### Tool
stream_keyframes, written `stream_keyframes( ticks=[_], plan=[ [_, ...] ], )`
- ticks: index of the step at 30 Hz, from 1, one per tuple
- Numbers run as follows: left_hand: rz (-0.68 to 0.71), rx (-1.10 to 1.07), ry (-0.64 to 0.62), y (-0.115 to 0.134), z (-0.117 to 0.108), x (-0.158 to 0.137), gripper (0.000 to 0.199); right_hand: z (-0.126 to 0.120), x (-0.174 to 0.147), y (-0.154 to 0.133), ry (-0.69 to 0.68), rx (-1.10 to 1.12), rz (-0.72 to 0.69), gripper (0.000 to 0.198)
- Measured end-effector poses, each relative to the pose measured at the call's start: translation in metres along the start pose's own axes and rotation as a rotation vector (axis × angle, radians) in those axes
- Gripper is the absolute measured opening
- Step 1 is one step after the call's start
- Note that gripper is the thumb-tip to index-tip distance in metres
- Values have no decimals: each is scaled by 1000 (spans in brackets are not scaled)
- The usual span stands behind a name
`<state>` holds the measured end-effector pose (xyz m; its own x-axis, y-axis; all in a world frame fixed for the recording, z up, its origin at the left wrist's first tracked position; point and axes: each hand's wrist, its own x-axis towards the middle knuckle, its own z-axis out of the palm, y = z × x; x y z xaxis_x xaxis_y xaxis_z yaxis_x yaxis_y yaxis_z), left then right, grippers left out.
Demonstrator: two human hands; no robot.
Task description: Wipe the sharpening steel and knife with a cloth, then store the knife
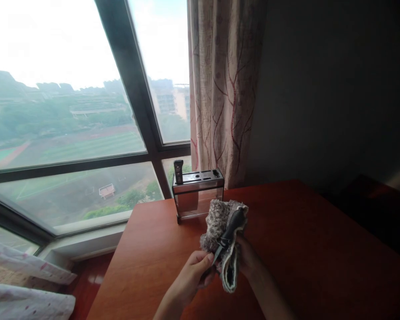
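Observation:
My left hand (pixel 200 269) is closed, its thumb and fingers pinching the grey blade end of a small knife (pixel 236 220). The knife has a dark, textured handle that points up and away from me, and it lies against a fluffy grey-brown cloth (pixel 217 218) with a pale edge. Behind that folded cloth is my right hand (pixel 246 255), holding it from the right side; most of its fingers are hidden. Both hands are above the table. Just beyond them stands a clear knife block (pixel 200 195) with a black slotted top, and one dark handle (pixel 178 171) sticks up from its left end.
The reddish-brown wooden table (pixel 303 249) extends to the right and towards me. Beyond its left edge is a large window with a dark frame (pixel 130 80). A patterned curtain (pixel 223 89) hangs behind the knife block, and another pale curtain (pixel 26 302) is at lower left.

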<state>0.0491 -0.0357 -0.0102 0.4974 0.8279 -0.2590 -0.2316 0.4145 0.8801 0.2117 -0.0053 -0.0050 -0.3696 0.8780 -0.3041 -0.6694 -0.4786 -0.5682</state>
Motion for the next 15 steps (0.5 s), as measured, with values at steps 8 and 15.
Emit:
stream_keyframes(
  ticks=[8,15],
  plan=[
    [85,-53,105,15,7,-2,40,-23,4,-4,52,114,-87,22],
    [94,27,297,18,2,-2,39,-39,-3,-7,29,49,-256,28]
  ],
)
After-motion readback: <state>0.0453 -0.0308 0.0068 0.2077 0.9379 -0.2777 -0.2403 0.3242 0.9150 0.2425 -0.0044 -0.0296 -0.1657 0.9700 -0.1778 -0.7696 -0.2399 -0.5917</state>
